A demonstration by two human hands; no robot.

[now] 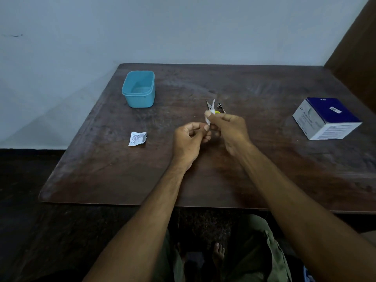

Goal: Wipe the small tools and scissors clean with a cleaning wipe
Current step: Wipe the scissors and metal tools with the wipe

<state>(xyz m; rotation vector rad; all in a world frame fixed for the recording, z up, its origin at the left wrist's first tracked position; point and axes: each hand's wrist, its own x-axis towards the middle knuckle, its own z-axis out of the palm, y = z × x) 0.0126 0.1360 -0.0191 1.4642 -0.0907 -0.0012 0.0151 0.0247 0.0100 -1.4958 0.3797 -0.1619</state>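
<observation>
We pinch a crumpled white cleaning wipe (207, 119) in our right hand (230, 129) against small metal scissors (209, 104); our left hand (189, 139) curls round their lower end above the scuffed dark wooden worktop (264, 159).

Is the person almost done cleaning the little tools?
Not yet, it seems. A torn wipe packet lies on the table, so the wipe is already out. The right hand pinches it and the left hand is beside it. The scissors and small tools still wait beyond the hands.
</observation>
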